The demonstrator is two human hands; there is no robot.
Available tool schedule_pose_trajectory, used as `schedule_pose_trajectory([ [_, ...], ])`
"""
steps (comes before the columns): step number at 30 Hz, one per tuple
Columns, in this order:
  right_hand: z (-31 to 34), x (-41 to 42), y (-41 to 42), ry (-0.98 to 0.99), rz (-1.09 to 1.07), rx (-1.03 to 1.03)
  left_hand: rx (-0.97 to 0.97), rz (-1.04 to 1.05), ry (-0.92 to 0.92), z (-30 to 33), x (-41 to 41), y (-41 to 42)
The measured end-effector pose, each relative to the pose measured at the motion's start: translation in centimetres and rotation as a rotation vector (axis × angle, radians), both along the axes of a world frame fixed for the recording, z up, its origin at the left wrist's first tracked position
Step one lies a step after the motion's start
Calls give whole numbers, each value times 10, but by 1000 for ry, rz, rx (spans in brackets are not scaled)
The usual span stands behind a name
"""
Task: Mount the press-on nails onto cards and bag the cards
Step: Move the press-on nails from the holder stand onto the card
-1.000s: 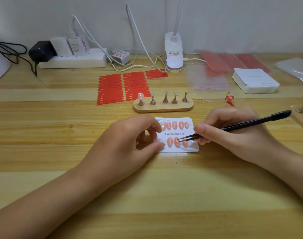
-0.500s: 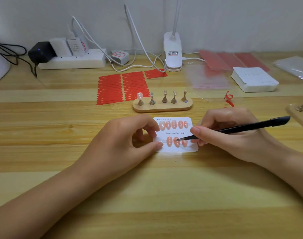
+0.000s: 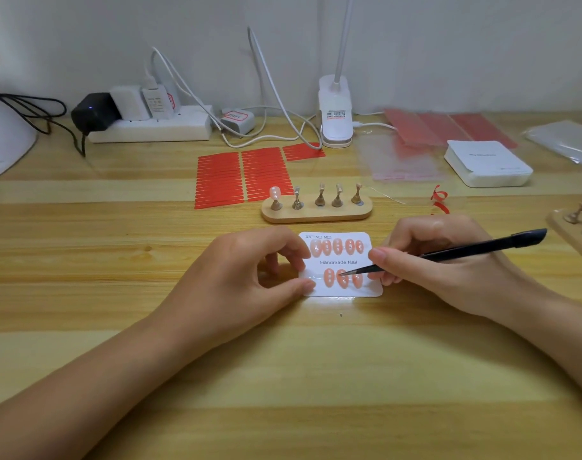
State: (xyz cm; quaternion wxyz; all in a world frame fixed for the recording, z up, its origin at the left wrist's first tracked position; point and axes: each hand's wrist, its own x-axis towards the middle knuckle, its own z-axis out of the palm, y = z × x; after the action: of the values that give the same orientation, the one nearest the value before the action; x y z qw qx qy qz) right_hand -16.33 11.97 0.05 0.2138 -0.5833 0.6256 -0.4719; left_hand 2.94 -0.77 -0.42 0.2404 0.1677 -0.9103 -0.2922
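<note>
A white card printed "Handmade Nail" lies flat on the wooden table, with several peach press-on nails in a top row and three in the bottom row. My left hand holds the card's left edge between thumb and fingers. My right hand grips black tweezers, and their tip touches the middle nail of the bottom row. Behind the card stands a wooden nail holder with several metal stands, and one pale nail sits on its leftmost stand.
Red adhesive strips lie behind the holder. A clear bag, a white card stack and more bags sit back right. A power strip, cables and a lamp clip line the wall. Another holder is at right.
The tweezers' tip has stayed on the bottom-row nail, shifting only slightly. My right hand has drawn a little closer to the card. My left hand has kept its hold.
</note>
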Motion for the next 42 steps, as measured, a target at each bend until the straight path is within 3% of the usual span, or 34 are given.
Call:
schedule_pose_trajectory([
  [6,3,2,-2,-104,4,17,10,6,11,0,0,1],
  [14,1,-9,-7,-618,-30,-64,90,29,39,3,-5,1],
  [19,5,-18,-13,-723,-76,-31,148,183,92,17,-7,-25],
  [26,32,-24,-38,-619,19,19,158,334,-53,14,-27,-60],
  [35,52,-19,-105,-307,11,88,237,366,83,-2,-36,-61],
  [42,48,-23,-127,-198,121,320,256,370,123,-5,-36,-64],
])
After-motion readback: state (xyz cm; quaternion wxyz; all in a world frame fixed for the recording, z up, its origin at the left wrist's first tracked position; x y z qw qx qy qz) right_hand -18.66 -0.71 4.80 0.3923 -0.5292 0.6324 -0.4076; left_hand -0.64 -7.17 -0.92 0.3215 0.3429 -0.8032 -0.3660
